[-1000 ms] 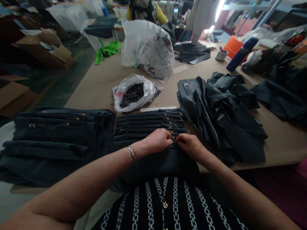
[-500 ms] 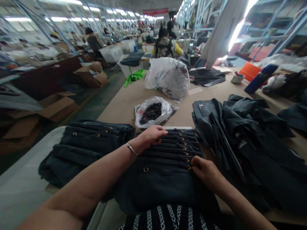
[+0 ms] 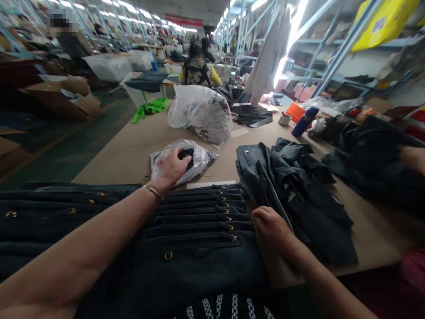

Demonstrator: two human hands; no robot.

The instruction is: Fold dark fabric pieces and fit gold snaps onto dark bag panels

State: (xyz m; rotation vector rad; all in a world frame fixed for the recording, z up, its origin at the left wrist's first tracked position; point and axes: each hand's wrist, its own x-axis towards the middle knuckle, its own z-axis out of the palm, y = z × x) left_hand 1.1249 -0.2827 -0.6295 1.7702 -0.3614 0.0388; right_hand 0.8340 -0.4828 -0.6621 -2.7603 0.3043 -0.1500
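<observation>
A stack of dark fabric bag pieces [image 3: 199, 270] lies in front of me, layers fanned so that several zippers with gold pulls [image 3: 231, 227] show. A gold ring sits on the top piece. My left hand [image 3: 171, 168] reaches to the mouth of a small clear plastic bag [image 3: 199, 167], thumb and fingers apart around small black pieces [image 3: 188, 156]. Its fingertips are partly hidden there. My right hand [image 3: 274, 228] is just right of the stack's edge, with its fingers curled closed. Whatever they might hold does not show.
More dark bag pieces [image 3: 43, 223] lie on the left. Loose dark fabric [image 3: 299, 190] is heaped on the right. A large plastic bag [image 3: 199, 113] and a blue cylinder [image 3: 305, 122] stand farther back. Another person's hand [image 3: 413, 158] touches dark cloth at the far right.
My left hand has gone from the zippers to the small plastic bag. My right hand has left the zipper pull and moved off the stack's edge. The view has turned right; another person's hand appears.
</observation>
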